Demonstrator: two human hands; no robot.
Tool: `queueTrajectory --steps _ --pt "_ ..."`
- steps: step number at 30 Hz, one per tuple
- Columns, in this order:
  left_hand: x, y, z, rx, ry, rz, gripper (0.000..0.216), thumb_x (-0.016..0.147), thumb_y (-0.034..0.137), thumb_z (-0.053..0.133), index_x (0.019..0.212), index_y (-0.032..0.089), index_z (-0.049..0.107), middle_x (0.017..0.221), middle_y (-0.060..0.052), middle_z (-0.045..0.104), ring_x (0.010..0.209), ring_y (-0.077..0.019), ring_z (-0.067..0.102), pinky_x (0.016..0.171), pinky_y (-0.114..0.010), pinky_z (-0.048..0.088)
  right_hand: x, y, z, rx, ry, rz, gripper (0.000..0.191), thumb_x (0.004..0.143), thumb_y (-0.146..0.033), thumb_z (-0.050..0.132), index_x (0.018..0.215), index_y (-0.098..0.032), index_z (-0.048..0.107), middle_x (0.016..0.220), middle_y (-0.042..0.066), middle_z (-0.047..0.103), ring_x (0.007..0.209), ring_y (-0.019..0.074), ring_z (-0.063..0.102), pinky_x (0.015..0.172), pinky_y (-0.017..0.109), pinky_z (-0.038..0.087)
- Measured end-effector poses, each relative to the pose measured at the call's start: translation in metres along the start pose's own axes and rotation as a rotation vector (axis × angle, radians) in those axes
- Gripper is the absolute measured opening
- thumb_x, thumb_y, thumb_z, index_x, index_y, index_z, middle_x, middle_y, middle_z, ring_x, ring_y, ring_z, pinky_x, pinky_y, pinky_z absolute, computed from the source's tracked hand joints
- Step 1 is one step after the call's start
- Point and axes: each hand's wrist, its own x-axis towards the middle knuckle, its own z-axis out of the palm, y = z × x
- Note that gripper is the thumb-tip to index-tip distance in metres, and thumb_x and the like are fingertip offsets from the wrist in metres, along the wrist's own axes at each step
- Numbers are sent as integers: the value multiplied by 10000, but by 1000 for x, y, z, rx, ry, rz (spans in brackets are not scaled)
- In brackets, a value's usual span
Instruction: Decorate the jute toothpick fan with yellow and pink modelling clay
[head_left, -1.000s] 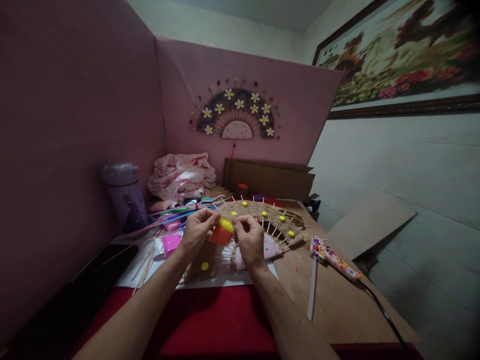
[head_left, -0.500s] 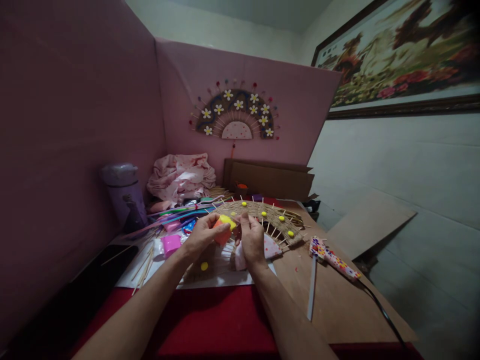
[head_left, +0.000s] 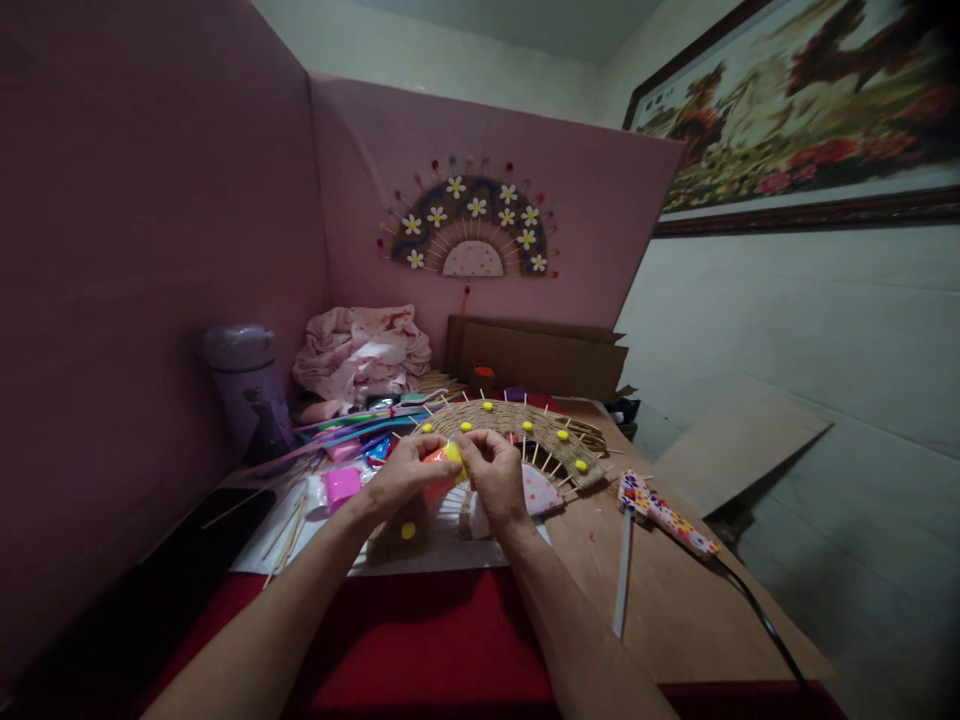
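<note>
My left hand (head_left: 403, 474) is closed around a small orange tub (head_left: 439, 472) with yellow clay (head_left: 453, 453) showing at its top. Close beside it, my right hand (head_left: 493, 472) has its fingertips pinched at that yellow clay. Both hands hover over a woven straw fan (head_left: 525, 432) built on thin wooden sticks, lying on a white sheet (head_left: 450, 555). Several yellow clay dots (head_left: 487, 407) sit along the fan's arc, and one yellow dot (head_left: 408, 530) lies at its lower left.
A flower-patterned glue gun (head_left: 664, 513) with a black cord lies at the right, a white stick (head_left: 622, 575) beside it. Pink clay tub (head_left: 343, 486), coloured strips, a lavender flask (head_left: 249, 389), crumpled cloth (head_left: 363, 352), cardboard (head_left: 536, 357) and a finished flowered fan (head_left: 471, 226) on the pink partition surround it.
Both hands have drawn together and dropped slightly toward the fan. The right fingers went from apart beside the tub to pinching the yellow clay at its top.
</note>
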Motion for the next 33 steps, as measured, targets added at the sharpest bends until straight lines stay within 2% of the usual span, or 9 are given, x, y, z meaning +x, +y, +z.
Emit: queueTrajectory --steps 5,10,14,19,25,29,33 --pt "0 0 0 0 -34 1 278 608 338 744 712 107 629 633 30 521 583 -88 419 548 -219 320 0 3 0 27 11 1 291 696 -453 678 667 -177 592 568 -34 506 517 99 399 468 240 313" --pt "0 3 1 -25 -21 41 266 601 321 776 717 112 660 659 21 567 616 -96 465 573 -217 360 1 2 -1 151 54 1 327 726 -488 640 642 -178 578 545 -46 468 481 83 346 446 236 279" --pt "0 1 1 -105 21 67 319 560 305 826 782 122 689 711 -5 636 661 -127 548 623 -242 427 3 -2 -2 220 76 18 292 719 -468 633 741 -177 620 547 -56 464 461 86 349 430 230 270" --pt "2 -1 -1 -196 97 87 396 519 324 873 802 123 682 658 4 633 585 -109 539 571 -234 438 -2 -6 -2 95 -12 -100 196 737 -367 617 774 -176 646 684 0 579 573 121 483 511 250 376" --pt "2 0 0 -216 95 168 347 535 321 876 719 118 663 613 15 599 555 -88 505 534 -208 415 -8 -7 -2 -115 -23 -224 184 799 -339 579 831 -174 655 823 53 631 727 177 580 647 306 461" --pt "3 -1 -1 -230 95 155 361 523 311 883 743 119 671 629 12 616 559 -90 520 543 -210 425 -7 -7 -2 -140 -27 -238 210 819 -360 570 857 -172 656 835 63 636 743 188 587 669 322 471" --pt "4 -2 -1 -224 91 124 380 515 318 883 771 120 685 646 5 629 565 -97 532 555 -223 443 -7 -10 -1 -68 -30 -188 233 809 -396 589 830 -171 649 808 54 646 722 178 589 667 314 469"
